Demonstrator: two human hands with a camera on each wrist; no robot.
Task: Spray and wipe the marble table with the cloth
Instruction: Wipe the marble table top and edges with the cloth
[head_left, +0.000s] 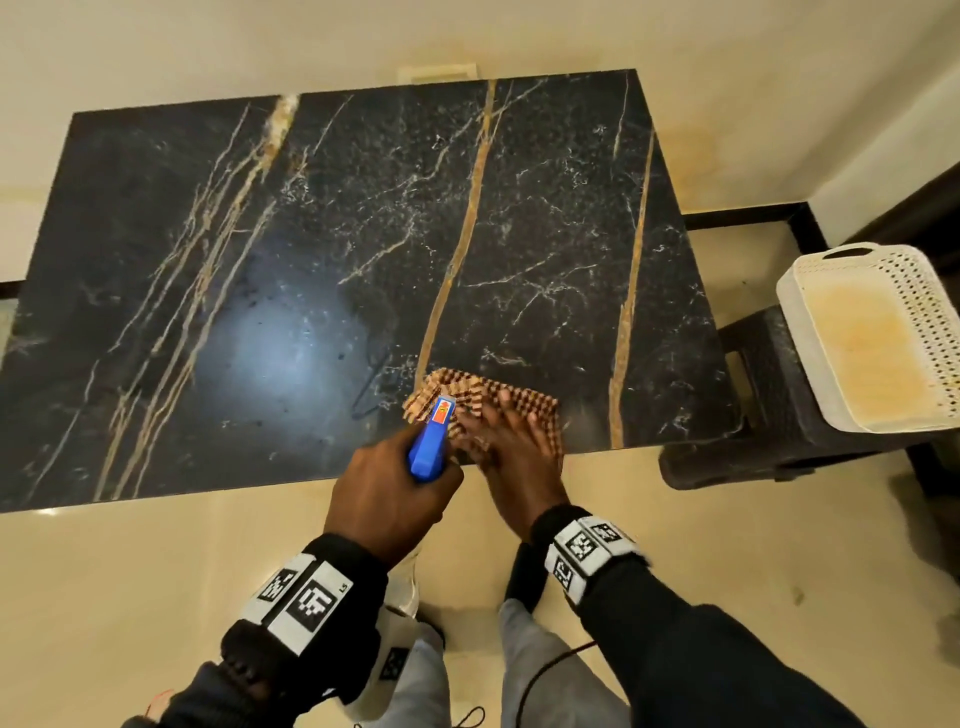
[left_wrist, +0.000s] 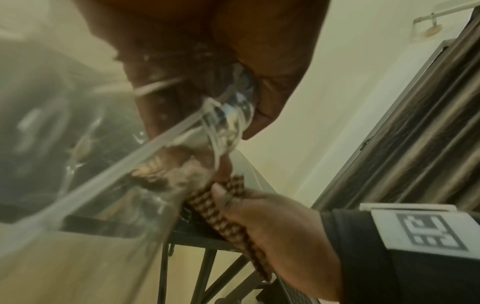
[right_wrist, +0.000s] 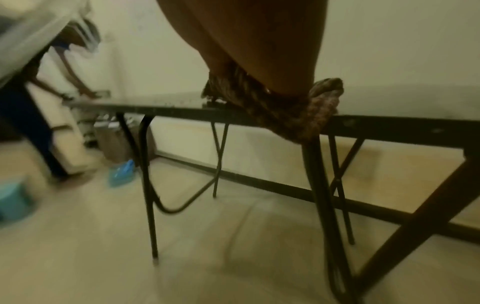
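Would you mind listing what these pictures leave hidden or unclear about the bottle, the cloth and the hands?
- Spray bottle: in the head view the left hand covers its body; liquid level unreadable.
- Its trigger: hidden under that hand's fingers.
- Cloth: its near part is covered by the right hand.
- Marble table: its left end is cut off by the frame edge.
- Left wrist view: the bottle is blurred.

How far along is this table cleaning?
Early to midway, I'd judge. Done: droplets fleck the black marble table near its middle. In hand: the left hand grips the blue-headed spray bottle while the right hand presses the brown checked cloth flat at the near edge. Left: wiping the remaining surface.
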